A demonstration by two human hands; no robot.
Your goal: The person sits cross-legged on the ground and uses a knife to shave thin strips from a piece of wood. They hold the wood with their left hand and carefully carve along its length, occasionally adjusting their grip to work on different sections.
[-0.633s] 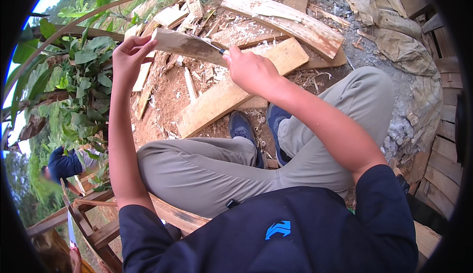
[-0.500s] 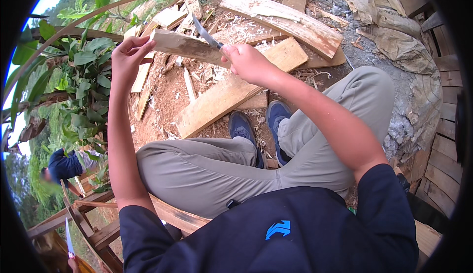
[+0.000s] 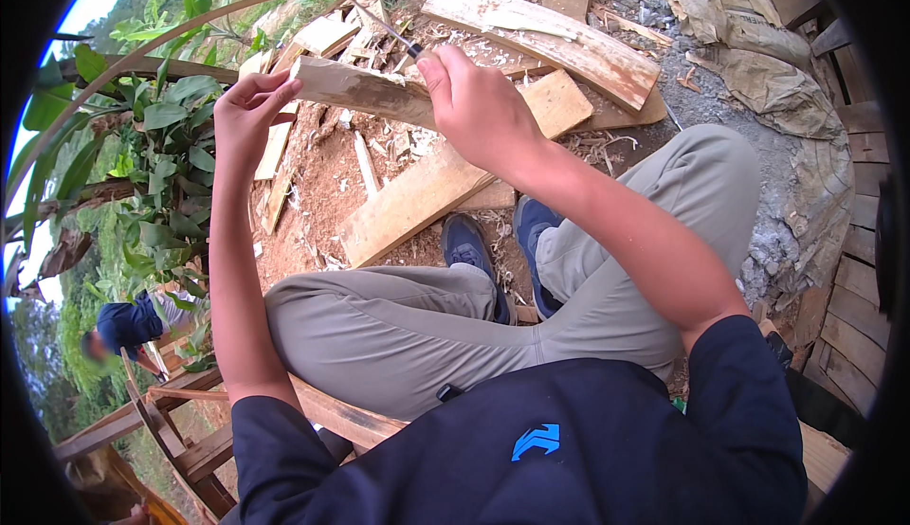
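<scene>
A rough piece of wood [image 3: 355, 91] slants across in front of me, brown on its side and pale at its left end. My left hand [image 3: 254, 113] pinches that left end between thumb and fingers. Closed round the handle of a knife [image 3: 387, 28], my right hand [image 3: 479, 108] is over the wood's right end and hides it. The knife's thin blade points up and to the left, away from me, above the far edge of the wood. Most of the handle is inside my fist.
Below lies a long plank [image 3: 427, 198] by my shoes [image 3: 467, 245]. Thicker boards [image 3: 559, 46] and wood shavings cover the ground beyond. Crumpled paper sacks [image 3: 768, 80] lie at the right. Leafy plants [image 3: 161, 136] grow at the left, where another person [image 3: 133, 324] bends over farther off.
My right hand has rolled over and risen, turning the knife so its blade shows edge-on and points farther left. The left hand and the wood keep their place.
</scene>
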